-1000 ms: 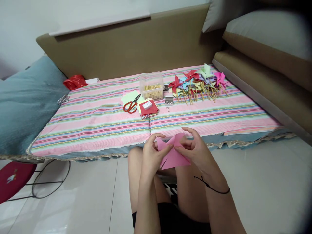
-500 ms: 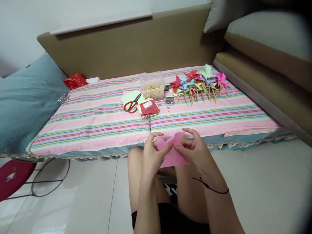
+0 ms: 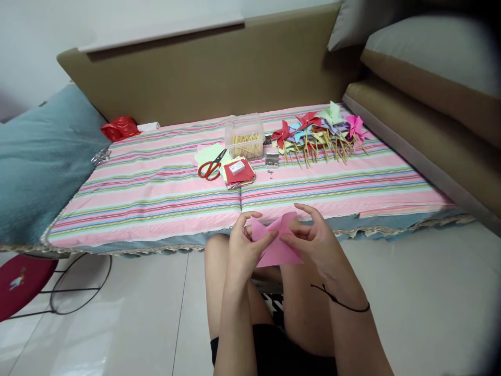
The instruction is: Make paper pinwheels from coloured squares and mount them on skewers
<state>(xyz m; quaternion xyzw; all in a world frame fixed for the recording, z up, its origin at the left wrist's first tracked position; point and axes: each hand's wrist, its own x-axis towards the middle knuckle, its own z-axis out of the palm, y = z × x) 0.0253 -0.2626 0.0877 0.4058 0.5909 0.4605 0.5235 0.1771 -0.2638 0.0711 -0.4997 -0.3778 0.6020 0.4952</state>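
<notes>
Between my two hands, above my knees, is a piece of pink paper point(image 3: 279, 256) with its upper corners bent in toward the middle. My left hand point(image 3: 246, 248) pinches it from the left, the thumb pressed near the centre. From the right, my right hand point(image 3: 309, 243) grips it with the thumb at the centre and the index finger raised off the paper. The fingers behind the sheet are partly hidden. Beyond my hands, on the striped cloth point(image 3: 172, 209), lie red-handled scissors point(image 3: 211, 166) and a stack of coloured paper point(image 3: 239, 177) with a small white box point(image 3: 237, 167) on it.
A clear plastic box point(image 3: 245, 136) holds many thin sticks. Right of it lie a small open case point(image 3: 272, 160), tiny metal bits point(image 3: 270, 172) and a pile of paper pinwheels point(image 3: 319, 130). A red bag point(image 3: 120, 129) sits at the back left. A red stool point(image 3: 25, 284) stands lower left.
My hands keep the same hold on the pink paper. My right index finger has lifted very slightly; the view has shifted a little.
</notes>
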